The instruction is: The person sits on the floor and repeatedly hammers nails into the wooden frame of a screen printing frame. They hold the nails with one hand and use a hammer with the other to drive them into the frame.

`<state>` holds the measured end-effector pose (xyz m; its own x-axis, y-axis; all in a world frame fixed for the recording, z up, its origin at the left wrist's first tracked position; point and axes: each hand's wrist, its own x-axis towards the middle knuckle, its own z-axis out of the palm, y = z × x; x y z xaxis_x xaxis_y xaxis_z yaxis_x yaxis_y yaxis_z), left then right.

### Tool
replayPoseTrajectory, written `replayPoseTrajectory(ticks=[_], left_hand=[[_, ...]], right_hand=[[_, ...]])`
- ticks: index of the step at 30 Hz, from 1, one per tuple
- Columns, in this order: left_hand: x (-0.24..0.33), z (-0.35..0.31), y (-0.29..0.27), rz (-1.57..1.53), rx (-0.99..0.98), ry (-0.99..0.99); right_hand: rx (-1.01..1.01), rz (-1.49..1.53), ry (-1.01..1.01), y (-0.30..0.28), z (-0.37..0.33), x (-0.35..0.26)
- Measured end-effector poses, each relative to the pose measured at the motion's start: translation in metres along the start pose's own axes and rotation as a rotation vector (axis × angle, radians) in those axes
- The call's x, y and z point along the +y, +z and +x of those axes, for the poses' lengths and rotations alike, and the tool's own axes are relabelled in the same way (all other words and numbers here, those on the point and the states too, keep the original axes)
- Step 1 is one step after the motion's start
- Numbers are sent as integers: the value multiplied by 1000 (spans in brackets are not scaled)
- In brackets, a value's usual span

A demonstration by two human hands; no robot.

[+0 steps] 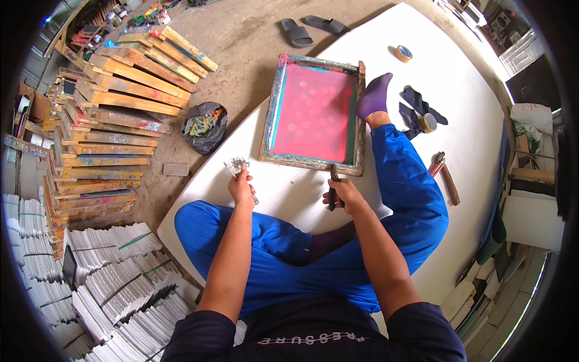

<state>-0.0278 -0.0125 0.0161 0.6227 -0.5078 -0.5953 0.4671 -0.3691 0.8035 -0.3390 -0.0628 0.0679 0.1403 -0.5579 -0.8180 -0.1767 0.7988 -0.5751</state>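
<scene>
My left hand [242, 188] is closed around a thin silvery metal tool [230, 168] with a small clump of grey bits by its upper end; its exact kind is unclear. My right hand [346, 196] grips dark-handled pliers [332, 192], their jaws at the near edge of a wooden screen-printing frame [310, 167]. Whether they touch the wood I cannot make out. Pink mesh [313, 111] fills the frame, bordered with teal. The frame lies on a white board [289, 190] beyond my folded legs, and my purple-socked foot [375, 95] is against its right side.
On the board to the right lie tape rolls [403, 53], dark cloth strips [422, 105], red-handled pliers [437, 164] and a hammer [451, 184]. Left are a black bag of scraps [208, 143], stacked wooden frames [108, 148] and bundled white sheets [120, 265]. Sandals [296, 32] lie beyond.
</scene>
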Motion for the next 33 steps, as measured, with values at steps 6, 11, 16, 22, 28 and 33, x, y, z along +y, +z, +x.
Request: replayPoseTrajectory(ticks=[6,11,16,22,28,33], left_hand=[[-1,0,1,-29,-7,16],[1,-5,8,-35,-2,33],[-5,-1,5,8,-25,57],[-2,-2,5,21,-31,52],[-3,-13,4,24,-65,36],[-3,-12,-1,31,-81,46]], right_hand=[[-34,-175,147,-7,3,-29],[48,-333,128,-11,8,-29],[372,-623,-167,8,13,11],[555,-759,-274,31,14,28],[470,-660,-311,19,29,35],[266,-513,-138,17,5,-5]])
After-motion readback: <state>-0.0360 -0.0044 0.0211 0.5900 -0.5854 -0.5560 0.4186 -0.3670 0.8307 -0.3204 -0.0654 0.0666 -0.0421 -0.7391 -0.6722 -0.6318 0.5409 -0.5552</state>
